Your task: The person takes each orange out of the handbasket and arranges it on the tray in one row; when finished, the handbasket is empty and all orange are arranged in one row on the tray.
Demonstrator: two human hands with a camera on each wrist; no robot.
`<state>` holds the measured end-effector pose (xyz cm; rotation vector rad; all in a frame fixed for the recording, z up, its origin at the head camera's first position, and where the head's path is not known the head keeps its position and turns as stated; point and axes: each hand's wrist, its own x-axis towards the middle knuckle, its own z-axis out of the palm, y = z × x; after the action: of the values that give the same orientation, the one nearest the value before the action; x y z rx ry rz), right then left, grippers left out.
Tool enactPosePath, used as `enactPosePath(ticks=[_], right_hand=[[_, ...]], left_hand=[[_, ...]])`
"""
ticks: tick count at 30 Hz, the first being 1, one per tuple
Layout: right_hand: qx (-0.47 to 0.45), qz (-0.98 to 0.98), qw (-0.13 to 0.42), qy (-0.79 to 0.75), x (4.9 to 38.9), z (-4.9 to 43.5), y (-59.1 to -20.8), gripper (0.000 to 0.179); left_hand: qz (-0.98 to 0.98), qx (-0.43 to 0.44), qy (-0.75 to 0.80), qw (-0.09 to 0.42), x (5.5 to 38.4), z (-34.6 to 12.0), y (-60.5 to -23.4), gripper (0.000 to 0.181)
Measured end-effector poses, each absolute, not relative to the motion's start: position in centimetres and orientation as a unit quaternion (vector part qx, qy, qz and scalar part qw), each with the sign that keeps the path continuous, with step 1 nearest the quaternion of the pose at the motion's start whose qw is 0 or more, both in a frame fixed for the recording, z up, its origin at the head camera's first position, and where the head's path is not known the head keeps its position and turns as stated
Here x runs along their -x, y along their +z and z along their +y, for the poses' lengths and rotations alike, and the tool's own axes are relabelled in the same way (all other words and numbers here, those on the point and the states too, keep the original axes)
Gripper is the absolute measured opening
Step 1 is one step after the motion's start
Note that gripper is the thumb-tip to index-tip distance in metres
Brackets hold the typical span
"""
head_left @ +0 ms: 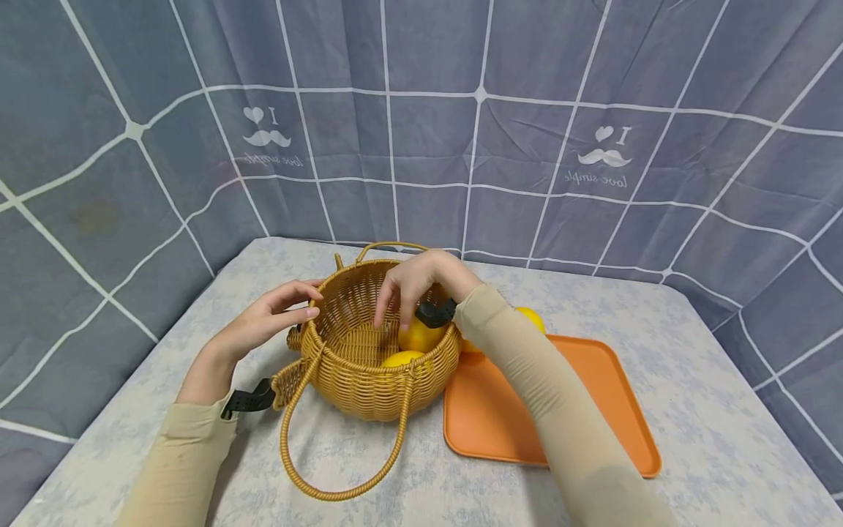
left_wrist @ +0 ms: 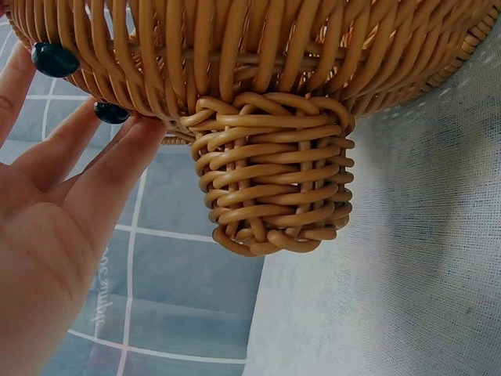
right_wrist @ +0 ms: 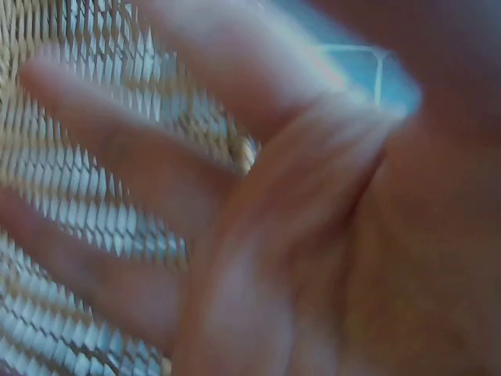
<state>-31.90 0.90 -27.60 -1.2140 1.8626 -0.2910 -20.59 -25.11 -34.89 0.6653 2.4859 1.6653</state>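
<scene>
A round woven wicker basket (head_left: 378, 399) with looped handles stands on the table. My left hand (head_left: 270, 315) touches its left rim with extended fingers. Close by, the left wrist view shows dark oval beads (left_wrist: 55, 59) and a woven tab (left_wrist: 274, 176) on the basket's side. Inside the basket lie two smooth yellow fruits, one (head_left: 421, 338) toward the right wall and another (head_left: 402, 359) nearer the front rim. My right hand (head_left: 413, 282) reaches over the right rim, fingers pointing down above the fruit. Its spread fingers (right_wrist: 133, 157) hold nothing in the blurred right wrist view.
An orange tray (head_left: 593, 388) lies right of the basket, partly under my right forearm. Yellow fruit (head_left: 530, 319) shows behind that sleeve. One basket handle (head_left: 342, 495) flops forward onto the pale patterned tablecloth (head_left: 698, 410). A grey-blue checked curtain (head_left: 435, 139) surrounds the table's back and sides.
</scene>
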Motion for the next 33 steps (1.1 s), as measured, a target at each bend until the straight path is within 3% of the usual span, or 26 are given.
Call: enactPosePath(ticks=[18,33], right_hand=[[0.472,0.784,0.402,-0.019,32.0,0.4,-28.3,0.054],[0.456,0.770,0.444,-0.053,32.0,0.1,-28.7,0.046]], left_hand=[[0.806,-0.222,0.547,0.040,20.7,-25.0,-34.8,0.029],[0.808,-0.221,0.545,0.039,20.7,-25.0,-34.9,0.027]])
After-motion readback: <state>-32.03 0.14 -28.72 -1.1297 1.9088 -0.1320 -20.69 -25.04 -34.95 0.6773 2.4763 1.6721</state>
